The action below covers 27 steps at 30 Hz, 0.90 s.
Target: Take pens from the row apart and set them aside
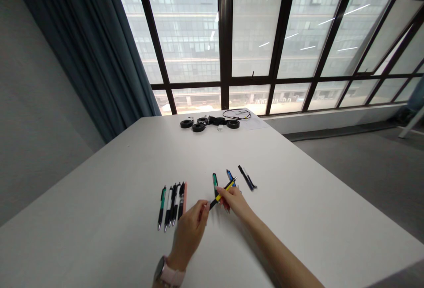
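Note:
A yellow and black pen [219, 197] is held aslant above the table between my two hands. My left hand [193, 225] pinches its lower black end, and my right hand [233, 198] grips it near the middle, with the tip pointing up and right. Under and beside my right hand lie a green pen [215, 179] and a blue pen [229, 174], both partly covered. To the left of my left hand, several pens lie side by side in a row, with a green and black pen [162, 207] outermost and a pink one [185, 195] nearest my hand.
On the white table [132, 173], black pens [247, 177] lie right of my right hand. Several black tape rolls [198, 127] and a coiled black cable [236, 114] sit at the far end, before the windows.

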Motion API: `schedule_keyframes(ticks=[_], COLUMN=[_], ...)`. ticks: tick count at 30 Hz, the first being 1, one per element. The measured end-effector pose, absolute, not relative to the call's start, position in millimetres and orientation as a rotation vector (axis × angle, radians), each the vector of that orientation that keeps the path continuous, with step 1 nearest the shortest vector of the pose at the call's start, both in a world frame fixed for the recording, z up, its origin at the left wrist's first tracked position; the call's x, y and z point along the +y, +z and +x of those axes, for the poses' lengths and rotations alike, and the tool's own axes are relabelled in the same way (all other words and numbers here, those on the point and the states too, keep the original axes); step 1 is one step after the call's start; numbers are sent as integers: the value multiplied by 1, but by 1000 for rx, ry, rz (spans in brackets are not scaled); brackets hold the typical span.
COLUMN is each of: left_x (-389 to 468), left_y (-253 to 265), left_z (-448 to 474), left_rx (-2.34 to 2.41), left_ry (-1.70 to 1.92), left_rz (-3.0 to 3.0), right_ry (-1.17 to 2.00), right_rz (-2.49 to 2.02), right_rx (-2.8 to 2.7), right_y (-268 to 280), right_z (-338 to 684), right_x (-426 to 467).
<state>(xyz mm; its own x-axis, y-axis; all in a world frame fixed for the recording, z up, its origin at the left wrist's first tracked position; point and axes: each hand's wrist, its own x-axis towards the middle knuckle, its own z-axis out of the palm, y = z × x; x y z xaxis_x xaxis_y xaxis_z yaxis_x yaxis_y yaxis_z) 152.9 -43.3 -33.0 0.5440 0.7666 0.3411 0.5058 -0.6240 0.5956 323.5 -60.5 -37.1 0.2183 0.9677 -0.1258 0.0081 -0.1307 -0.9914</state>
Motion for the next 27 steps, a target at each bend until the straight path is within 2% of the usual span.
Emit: schedule_keyframes(ticks=[19, 27], left_x=[-42, -41], left_y=[-39, -35], left_z=[155, 153], left_rx=[1007, 953], left_ry=[925, 859], left_rz=[2381, 2411], right_ry=[1089, 1089], right_rz=[-1466, -1460], right_rx=[-964, -970], right_y=[-30, -31], right_z=[323, 324], right_x=[-61, -61])
